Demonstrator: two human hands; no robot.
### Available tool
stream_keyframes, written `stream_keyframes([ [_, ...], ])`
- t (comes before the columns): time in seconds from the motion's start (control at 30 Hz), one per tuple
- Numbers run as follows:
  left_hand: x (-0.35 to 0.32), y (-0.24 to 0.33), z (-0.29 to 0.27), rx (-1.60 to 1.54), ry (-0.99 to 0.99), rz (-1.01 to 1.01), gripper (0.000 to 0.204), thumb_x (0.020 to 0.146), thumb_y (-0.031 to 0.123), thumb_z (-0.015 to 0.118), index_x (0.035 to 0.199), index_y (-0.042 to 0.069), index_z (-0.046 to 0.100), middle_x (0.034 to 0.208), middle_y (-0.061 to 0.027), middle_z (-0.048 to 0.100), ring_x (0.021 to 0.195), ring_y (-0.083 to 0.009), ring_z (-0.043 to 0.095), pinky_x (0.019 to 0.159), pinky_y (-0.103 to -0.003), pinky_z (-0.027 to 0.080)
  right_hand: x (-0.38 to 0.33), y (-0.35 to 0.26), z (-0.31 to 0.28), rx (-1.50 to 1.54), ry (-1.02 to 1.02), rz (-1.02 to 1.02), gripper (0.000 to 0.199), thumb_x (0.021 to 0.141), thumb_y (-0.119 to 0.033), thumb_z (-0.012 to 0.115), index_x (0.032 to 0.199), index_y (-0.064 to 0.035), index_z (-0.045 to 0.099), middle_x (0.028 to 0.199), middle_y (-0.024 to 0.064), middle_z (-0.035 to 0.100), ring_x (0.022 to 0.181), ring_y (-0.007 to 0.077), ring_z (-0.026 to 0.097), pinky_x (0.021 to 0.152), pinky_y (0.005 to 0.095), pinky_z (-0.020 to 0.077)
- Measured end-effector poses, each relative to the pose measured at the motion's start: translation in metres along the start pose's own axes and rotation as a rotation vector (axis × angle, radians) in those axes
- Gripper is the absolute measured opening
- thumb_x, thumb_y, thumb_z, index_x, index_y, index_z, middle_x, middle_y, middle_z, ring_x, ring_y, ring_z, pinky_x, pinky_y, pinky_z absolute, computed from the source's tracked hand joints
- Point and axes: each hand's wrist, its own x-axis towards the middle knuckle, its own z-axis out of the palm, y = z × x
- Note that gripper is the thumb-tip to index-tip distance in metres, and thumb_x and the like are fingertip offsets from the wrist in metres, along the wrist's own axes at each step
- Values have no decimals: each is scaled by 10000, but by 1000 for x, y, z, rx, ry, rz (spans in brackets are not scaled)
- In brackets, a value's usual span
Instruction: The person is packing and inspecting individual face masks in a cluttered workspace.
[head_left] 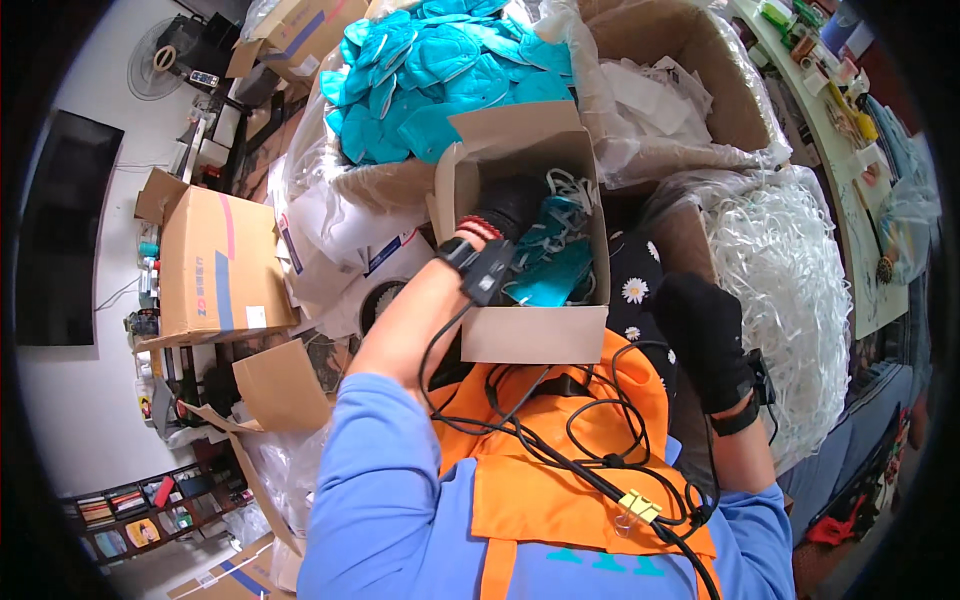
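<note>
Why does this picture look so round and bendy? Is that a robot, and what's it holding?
No robot here: it's a person wearing black gloves. A wide, round-looking camera on their head looks down, so straight edges bend.

The left hand is inside a small open box with blue-green pieces and white straps. I can't tell whether it's gripping anything. The right hand is beside black flowery cloth; I can't see anything held in it.

Farther away is a big pile of blue-green pieces. On the right is a heap of white strips.
</note>
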Motion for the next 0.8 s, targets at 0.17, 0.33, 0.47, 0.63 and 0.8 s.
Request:
stream_keyframes([
  [0.17, -30, 11, -101, -63, -257, 18, 235, 751, 180, 611, 962, 101, 677, 879, -143, 664, 836, -302, 645, 732, -416, 512, 25, -16, -2, 345, 180, -77, 186, 706, -106, 691, 880, -92, 627, 848, 106, 625, 758, 297, 618, 654, 347, 496],
  [0.33, -54, 28, -153, -157, -293, 62, 297, 749, 221, 651, 1024, 110, 660, 921, -139, 662, 851, -302, 637, 742, -411, 507, 68, -40, 25, 638, 273, -290, 242, 756, -79, 652, 994, -52, 618, 890, 152, 637, 881, 309, 618, 776, 370, 478],
  [0.47, -68, 32, -165, -376, -157, -16, 324, 725, 241, 709, 999, 79, 650, 925, -138, 663, 839, -288, 644, 738, -369, 508, 73, -19, 59, 728, -31, -176, 241, 803, -101, 628, 1038, -49, 621, 918, 135, 642, 879, 267, 609, 815, 344, 464],
  [0.63, -85, 28, -173, -614, -68, -209, 326, 692, 215, 764, 928, 35, 630, 930, -130, 668, 851, -226, 650, 763, -325, 496, 69, -21, 60, 1245, -77, 139, 271, 871, -149, 589, 1095, 2, 606, 1000, 56, 646, 917, 137, 565, 840, 297, 449],
  [0.8, -87, 19, -133, -1212, 221, -186, 211, 754, 120, 736, 907, 29, 623, 863, -49, 623, 844, -124, 583, 758, -271, 477, 61, -50, 45, 1370, -80, 149, 272, 899, -158, 560, 1108, 10, 603, 1033, 39, 630, 949, 136, 558, 860, 290, 445],
])
